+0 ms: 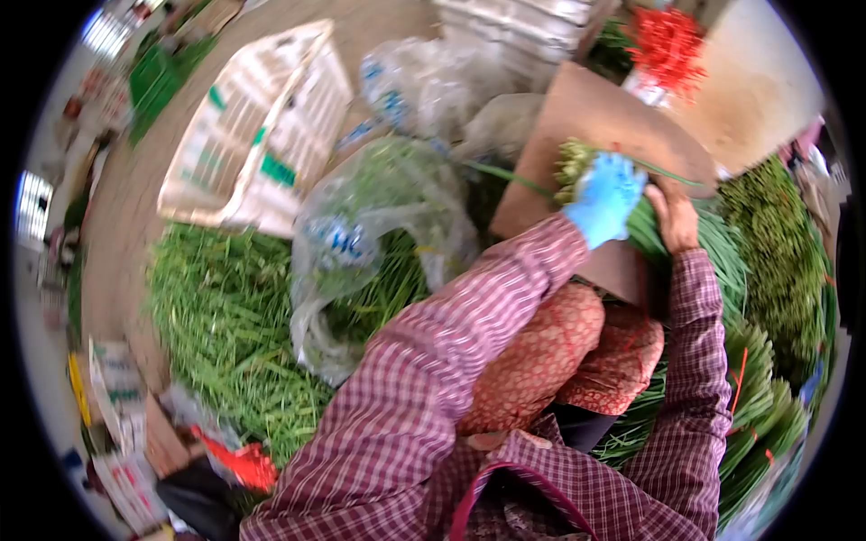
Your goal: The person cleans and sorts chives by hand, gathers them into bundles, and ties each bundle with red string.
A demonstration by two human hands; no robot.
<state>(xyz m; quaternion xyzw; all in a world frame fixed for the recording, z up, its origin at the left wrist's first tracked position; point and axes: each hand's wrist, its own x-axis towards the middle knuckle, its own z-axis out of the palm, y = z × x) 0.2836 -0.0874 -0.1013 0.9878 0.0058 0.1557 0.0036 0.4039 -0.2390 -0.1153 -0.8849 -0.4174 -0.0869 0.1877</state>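
A bunch of long green stalks with pale green budded tips [570, 167] lies across a brown board [586, 108] over my knees. My left hand [610, 194], in a blue glove, is closed round the bunch just behind the tips. Bare, my right hand [674, 215] rests against the stalks [645, 230] to the right, its fingers curved over them. A thin red band shows near the glove. Red ties [667, 50] hang in a bright cluster beyond the board.
Cut greens [234, 316] are heaped at the left, beside a clear plastic bag [338, 243] of greens. A white crate [253, 126] lies beyond them. Stacked white crates [519, 32] stand at the back. More bunches [776, 261] line the right side.
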